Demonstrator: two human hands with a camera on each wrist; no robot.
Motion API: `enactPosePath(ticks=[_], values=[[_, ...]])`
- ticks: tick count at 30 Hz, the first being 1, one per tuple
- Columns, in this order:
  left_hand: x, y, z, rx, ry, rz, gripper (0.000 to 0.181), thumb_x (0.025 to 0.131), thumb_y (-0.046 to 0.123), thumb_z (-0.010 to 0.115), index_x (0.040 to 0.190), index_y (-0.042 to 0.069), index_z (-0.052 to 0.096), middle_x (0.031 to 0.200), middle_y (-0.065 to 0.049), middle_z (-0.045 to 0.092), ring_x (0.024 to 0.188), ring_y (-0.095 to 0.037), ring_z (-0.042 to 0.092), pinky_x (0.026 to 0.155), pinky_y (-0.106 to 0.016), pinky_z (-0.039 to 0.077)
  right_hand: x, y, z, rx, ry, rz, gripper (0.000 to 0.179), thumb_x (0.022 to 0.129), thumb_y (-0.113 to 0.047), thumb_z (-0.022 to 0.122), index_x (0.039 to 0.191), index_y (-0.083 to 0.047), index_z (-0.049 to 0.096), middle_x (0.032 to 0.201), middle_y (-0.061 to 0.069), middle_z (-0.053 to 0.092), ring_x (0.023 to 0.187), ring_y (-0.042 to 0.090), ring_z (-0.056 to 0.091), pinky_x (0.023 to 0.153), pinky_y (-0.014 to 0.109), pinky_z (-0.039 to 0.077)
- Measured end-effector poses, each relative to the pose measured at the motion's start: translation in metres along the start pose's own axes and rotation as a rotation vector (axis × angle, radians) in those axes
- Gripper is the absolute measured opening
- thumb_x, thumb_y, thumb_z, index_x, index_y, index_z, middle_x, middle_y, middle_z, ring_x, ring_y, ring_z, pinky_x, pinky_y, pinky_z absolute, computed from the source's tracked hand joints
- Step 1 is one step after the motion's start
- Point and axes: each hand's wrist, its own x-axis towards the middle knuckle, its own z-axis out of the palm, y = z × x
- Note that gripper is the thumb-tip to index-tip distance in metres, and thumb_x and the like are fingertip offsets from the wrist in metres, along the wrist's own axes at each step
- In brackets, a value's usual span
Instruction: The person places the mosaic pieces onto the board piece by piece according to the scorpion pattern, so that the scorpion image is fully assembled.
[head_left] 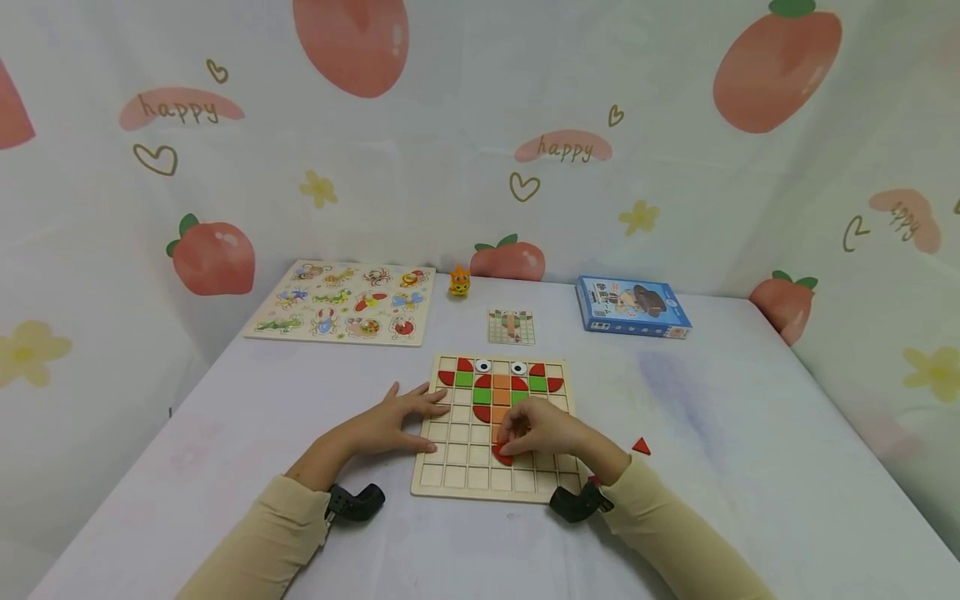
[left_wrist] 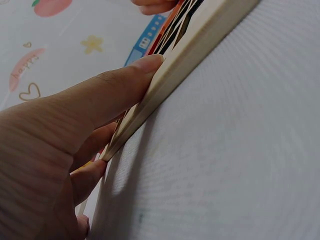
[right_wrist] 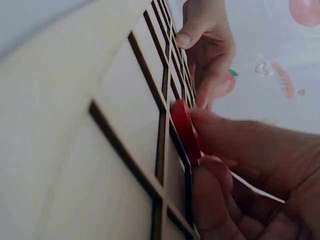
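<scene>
A wooden grid board [head_left: 457,477] lies on the table, partly filled with red, green and orange pieces and two eye pieces. My left hand [head_left: 396,423] rests along its left edge, with the thumb on the rim and the fingers spread over the frame. Between the thumb and fingers of my right hand [head_left: 542,427] is a red quarter-round piece [right_wrist: 186,131], held at a cell below the orange column. In the right wrist view this piece stands tilted against the grid lines. The right hand hides some cells on the board's right side.
A small pattern card [head_left: 512,327] lies behind the board. An insect puzzle board [head_left: 341,302] is at back left, an orange toy figure [head_left: 460,282] beside it, and a blue box [head_left: 633,307] at back right. A red triangle [head_left: 641,447] lies right of the board.
</scene>
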Motion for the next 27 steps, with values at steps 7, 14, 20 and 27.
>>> enactPosePath(ticks=[7,14,20,27], values=[[-0.0005,0.0007,0.0001,-0.011,0.004,0.001,0.064,0.078,0.039,0.073,0.133,0.015,0.053,0.151,-0.004,0.033,0.145,-0.031,0.010,0.111,-0.060,-0.014,-0.0005,0.0007,0.0009,-0.003,0.001,0.016,0.010,0.079,-0.011,0.074,0.079,-0.004,0.067,0.068,-0.002,0.058,0.062,0.008,0.049,0.055,0.017,0.044],[-0.0017,0.0025,-0.0019,-0.006,0.007,-0.004,0.064,0.077,0.040,0.073,0.133,0.016,0.053,0.151,0.000,0.032,0.146,-0.027,0.009,0.112,-0.058,-0.014,-0.0022,-0.0003,0.0014,-0.010,-0.022,0.038,0.016,0.074,-0.013,0.078,0.081,-0.006,0.066,0.067,-0.002,0.055,0.063,0.010,0.050,0.055,0.018,0.043],[-0.0019,0.0032,-0.0017,-0.016,0.006,0.002,0.064,0.077,0.040,0.073,0.133,0.015,0.053,0.151,-0.001,0.032,0.146,-0.028,0.010,0.112,-0.057,-0.014,-0.0021,0.0004,0.0026,0.010,-0.006,0.042,0.013,0.076,-0.013,0.076,0.081,-0.005,0.066,0.069,-0.002,0.058,0.063,0.010,0.051,0.055,0.018,0.044],[-0.0020,0.0034,-0.0018,-0.018,0.010,0.002,0.063,0.077,0.039,0.073,0.132,0.016,0.054,0.151,0.000,0.032,0.146,-0.027,0.010,0.112,-0.058,-0.014,-0.0032,-0.0008,0.0025,0.005,0.002,0.036,0.008,0.079,-0.009,0.073,0.078,-0.004,0.067,0.070,0.000,0.064,0.060,0.008,0.056,0.054,0.020,0.050]])
